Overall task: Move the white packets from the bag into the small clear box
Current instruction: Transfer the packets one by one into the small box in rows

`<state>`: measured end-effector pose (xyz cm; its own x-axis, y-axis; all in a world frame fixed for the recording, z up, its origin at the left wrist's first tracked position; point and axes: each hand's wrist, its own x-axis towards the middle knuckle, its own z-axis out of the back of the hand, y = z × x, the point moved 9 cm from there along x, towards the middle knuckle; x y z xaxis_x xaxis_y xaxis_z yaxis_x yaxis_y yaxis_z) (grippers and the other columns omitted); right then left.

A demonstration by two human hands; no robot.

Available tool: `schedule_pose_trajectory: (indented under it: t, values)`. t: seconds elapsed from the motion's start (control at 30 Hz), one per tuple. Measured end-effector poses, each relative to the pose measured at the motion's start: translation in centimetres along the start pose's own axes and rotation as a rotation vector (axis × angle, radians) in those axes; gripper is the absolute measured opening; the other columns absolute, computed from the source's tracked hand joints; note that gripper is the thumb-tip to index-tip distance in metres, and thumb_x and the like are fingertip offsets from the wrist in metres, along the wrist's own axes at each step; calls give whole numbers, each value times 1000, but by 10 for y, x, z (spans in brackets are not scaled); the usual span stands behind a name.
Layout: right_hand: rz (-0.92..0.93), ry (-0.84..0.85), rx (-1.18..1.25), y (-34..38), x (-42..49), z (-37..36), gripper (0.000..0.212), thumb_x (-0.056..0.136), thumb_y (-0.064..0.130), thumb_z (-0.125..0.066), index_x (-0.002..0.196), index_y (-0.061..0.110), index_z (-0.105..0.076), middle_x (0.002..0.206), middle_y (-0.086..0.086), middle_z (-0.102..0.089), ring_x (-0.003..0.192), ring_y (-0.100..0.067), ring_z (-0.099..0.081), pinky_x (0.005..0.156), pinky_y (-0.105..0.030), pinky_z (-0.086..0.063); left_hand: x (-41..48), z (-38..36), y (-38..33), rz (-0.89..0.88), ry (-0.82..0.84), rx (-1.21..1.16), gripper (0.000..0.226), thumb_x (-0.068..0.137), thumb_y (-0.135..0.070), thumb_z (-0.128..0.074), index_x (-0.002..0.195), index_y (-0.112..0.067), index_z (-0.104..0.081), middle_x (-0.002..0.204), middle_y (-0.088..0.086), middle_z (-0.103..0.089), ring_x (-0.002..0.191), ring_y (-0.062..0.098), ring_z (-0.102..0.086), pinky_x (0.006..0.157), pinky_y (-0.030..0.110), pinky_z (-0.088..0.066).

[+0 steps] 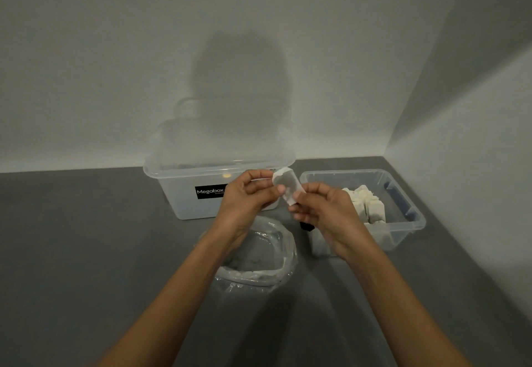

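Note:
A white packet [286, 183] is held up in the air between both hands, above the gap between the two boxes. My left hand [247, 195] pinches its left edge and my right hand [322, 208] pinches its lower right corner. Below my wrists lies the clear plastic bag [283, 254], its mouth open upward on the grey table. To the right stands the small clear box [408, 208] with a row of several white packets [367, 204] inside it.
A larger clear box [184, 191] with a black "Megabox" label stands behind the bag, its lid leaning on the wall. A small black object [306, 226] shows by the small box's left wall. White walls close off the back and right of the grey table [86, 237].

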<state>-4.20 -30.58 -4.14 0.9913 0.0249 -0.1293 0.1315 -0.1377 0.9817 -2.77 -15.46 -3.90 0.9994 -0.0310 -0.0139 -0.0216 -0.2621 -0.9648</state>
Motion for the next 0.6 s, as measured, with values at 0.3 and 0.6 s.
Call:
schedule_pose_trajectory:
  t: [0.3, 0.6]
  values:
    - [220, -75, -356, 50, 15, 51, 9, 88, 16, -66, 96, 20, -67, 89, -6, -71, 79, -14, -67, 69, -22, -53, 17, -51, -3, -58, 60, 201, 14, 84, -8, -69, 96, -1, -66, 83, 15, -67, 74, 16, -63, 75, 29, -53]
    - [391, 35, -636, 103, 33, 87, 4, 83, 19, -71, 85, 18, -75, 80, 7, -73, 81, -9, -68, 79, -25, -54, 28, -104, -12, -190, 79, 356, 16, 81, -9, -73, 96, -3, -69, 72, 2, -69, 67, 6, -66, 65, 13, -50]
